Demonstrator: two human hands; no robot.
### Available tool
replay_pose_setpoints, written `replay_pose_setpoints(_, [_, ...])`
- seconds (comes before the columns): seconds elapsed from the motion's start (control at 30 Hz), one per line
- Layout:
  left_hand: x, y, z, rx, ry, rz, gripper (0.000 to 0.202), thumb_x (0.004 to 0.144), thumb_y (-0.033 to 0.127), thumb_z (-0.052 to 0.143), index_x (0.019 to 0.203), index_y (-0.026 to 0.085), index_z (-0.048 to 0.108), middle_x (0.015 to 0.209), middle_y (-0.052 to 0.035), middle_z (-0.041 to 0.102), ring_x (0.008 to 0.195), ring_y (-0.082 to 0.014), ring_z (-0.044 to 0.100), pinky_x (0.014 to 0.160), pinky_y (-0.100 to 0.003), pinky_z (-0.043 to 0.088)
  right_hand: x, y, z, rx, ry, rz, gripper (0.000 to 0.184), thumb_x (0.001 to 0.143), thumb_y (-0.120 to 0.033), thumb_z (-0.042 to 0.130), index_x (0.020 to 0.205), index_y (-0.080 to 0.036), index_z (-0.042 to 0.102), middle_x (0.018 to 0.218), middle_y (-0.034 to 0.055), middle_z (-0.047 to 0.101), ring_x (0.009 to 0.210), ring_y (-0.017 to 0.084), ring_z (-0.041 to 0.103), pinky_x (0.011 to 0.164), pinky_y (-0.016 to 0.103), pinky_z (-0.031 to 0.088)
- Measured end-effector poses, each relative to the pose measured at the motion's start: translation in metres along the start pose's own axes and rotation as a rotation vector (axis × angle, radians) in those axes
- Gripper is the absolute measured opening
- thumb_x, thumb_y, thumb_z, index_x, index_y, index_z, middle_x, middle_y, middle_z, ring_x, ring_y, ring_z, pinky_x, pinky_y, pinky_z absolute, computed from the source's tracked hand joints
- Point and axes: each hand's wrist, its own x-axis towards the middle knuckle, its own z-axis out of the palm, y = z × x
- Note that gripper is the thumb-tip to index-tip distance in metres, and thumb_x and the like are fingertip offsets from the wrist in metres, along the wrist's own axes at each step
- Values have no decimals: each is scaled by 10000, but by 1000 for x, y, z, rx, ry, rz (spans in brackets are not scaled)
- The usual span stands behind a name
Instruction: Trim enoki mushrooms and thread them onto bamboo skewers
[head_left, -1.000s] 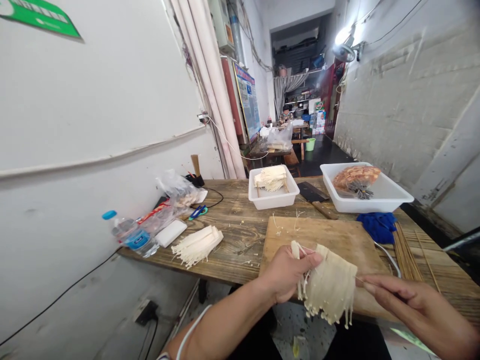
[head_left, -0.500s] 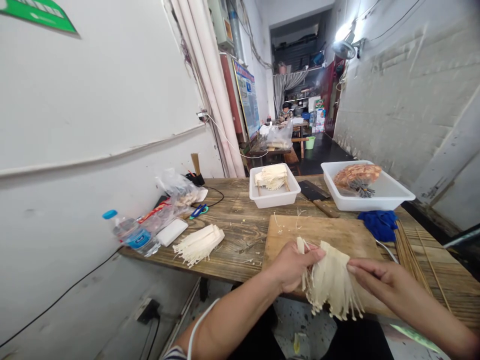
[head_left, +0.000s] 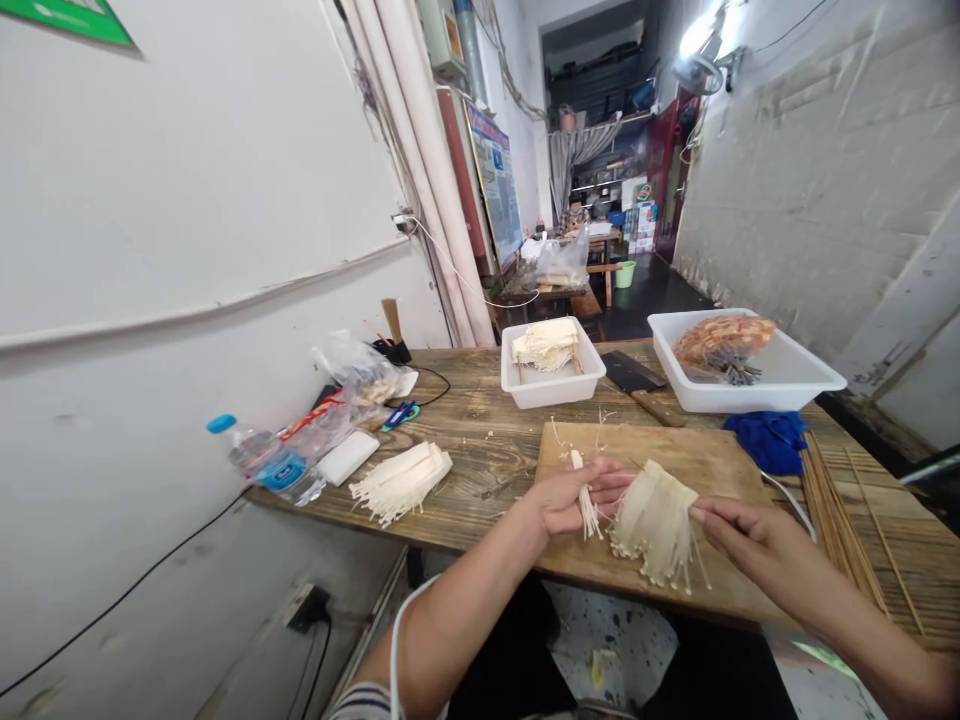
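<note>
My right hand [head_left: 739,525] pinches the right end of a skewered row of enoki mushrooms [head_left: 654,520], which fans downward over the cutting board [head_left: 705,450]. A thin tip sticks out at the row's left end. My left hand [head_left: 559,500] is palm up, with a small loose bunch of enoki [head_left: 586,508] held across its fingers, just left of the row. On the table to the left lies a pile of enoki [head_left: 403,482]. Bamboo skewers [head_left: 844,530] lie to the right of the board, beside a blue cloth [head_left: 766,442].
Behind the board stand a white tray of skewered enoki [head_left: 551,392], a cleaver [head_left: 634,375], and a larger tray [head_left: 765,400] with bagged reddish skewers. A water bottle [head_left: 277,468], plastic bags [head_left: 352,375] and scissors [head_left: 401,415] are at the left. A person [head_left: 575,215] sits far back.
My left hand has come off the skewered row and turned palm up, moving left with the small bunch. My right hand has raised the row slightly and still grips its end.
</note>
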Motion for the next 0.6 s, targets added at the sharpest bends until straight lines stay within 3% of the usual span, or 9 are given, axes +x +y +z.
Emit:
replay_pose_setpoints(0.17, [8, 6, -15, -43, 10, -62, 381, 898, 447, 528, 847, 77, 602, 823, -138, 693, 809, -221, 685, 817, -356, 494, 8, 12, -2, -27, 49, 26, 467, 835, -587, 499, 907, -180, 717, 781, 28, 705, 783, 242, 633, 716, 316, 488])
replay_pose_setpoints(0.27, [5, 10, -19, -42, -20, -45, 382, 878, 433, 513, 806, 69, 605, 835, -180, 686, 843, -255, 678, 855, -400, 482, 10, 23, -6, -43, 43, 17, 427, 843, -564, 513, 924, -195, 713, 861, 30, 716, 849, 249, 634, 784, 322, 471])
replay_pose_setpoints(0.43, [-5, 4, -7, 7, -54, 81, 147, 831, 218, 629, 880, 80, 634, 864, -125, 692, 834, -183, 661, 898, -324, 444, 9, 20, -6, -1, -7, 17, 451, 828, -600, 523, 918, -201, 711, 806, 16, 703, 875, 256, 637, 796, 322, 479])
replay_pose_setpoints(0.6, [-14, -3, 9, 356, -24, 287, 390, 731, 338, 771, 1019, 110, 641, 875, -74, 695, 777, -161, 634, 774, -298, 455, 1, 1, -5, 40, -53, -35, 455, 808, -616, 536, 823, -195, 706, 811, 26, 701, 827, 247, 624, 761, 320, 476])
